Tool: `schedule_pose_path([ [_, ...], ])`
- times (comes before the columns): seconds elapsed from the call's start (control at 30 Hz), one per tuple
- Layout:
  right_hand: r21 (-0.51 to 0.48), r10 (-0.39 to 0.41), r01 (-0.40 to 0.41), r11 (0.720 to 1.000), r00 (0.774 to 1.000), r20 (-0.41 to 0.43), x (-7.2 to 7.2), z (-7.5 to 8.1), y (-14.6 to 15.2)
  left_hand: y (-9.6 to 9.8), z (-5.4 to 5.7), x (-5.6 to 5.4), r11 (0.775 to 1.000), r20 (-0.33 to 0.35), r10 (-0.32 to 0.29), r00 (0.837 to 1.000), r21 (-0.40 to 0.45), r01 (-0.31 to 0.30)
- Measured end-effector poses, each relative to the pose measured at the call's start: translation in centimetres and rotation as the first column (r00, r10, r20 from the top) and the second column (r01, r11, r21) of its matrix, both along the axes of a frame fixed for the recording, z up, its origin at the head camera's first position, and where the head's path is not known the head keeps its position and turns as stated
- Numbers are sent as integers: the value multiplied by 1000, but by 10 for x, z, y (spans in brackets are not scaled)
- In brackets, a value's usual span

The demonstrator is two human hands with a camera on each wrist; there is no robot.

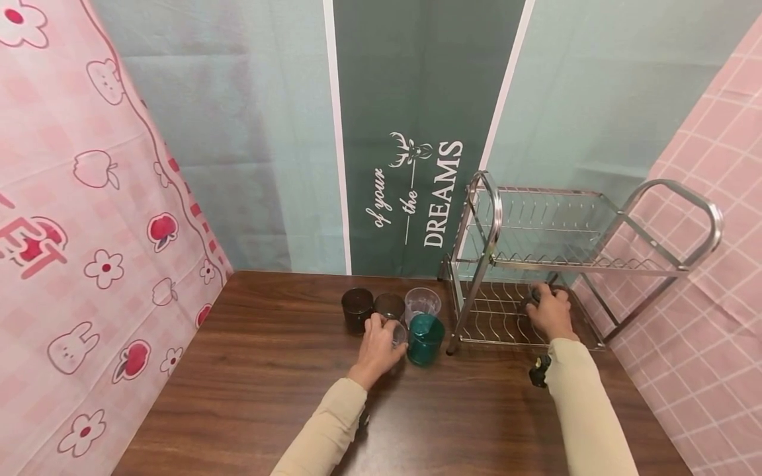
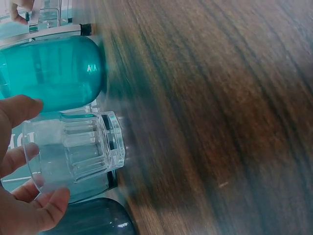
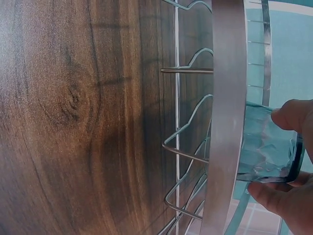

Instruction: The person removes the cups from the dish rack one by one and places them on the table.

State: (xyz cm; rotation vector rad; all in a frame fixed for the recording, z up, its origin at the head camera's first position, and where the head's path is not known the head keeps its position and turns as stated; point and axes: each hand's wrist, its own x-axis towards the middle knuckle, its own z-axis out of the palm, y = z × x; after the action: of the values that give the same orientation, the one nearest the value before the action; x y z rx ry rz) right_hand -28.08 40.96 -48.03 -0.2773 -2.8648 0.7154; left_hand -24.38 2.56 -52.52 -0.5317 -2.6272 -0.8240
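My left hand holds a small clear glass by its rim, thumb and fingers spread around it. The glass has a faceted lower part and stands upright, its base right at the tabletop. Close beside it are a teal glass, another clear glass and two dark glasses, one black and one brownish. Inside the lower tier of the metal dish rack, my right hand grips a dark tinted glass between thumb and fingers, over the wavy wires.
The two-tier rack stands at the right of the wooden table, its upper tier above my right hand. Patterned pink cloth hangs on the left, checked pink cloth on the right, and a green-grey curtain behind.
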Motion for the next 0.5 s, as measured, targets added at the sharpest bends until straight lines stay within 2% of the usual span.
schedule_pose_path([
  [0.27, -3, 11, -11, 1000, 1000, 4, 2, 2, 1, 2, 1, -1, 1000, 25, 14, 1000, -21, -13],
  [0.5, -27, 6, -7, 1000, 1000, -13, 4, 14, -4, -3, 15, 2, 996, 42, 55, 998, -72, -52],
])
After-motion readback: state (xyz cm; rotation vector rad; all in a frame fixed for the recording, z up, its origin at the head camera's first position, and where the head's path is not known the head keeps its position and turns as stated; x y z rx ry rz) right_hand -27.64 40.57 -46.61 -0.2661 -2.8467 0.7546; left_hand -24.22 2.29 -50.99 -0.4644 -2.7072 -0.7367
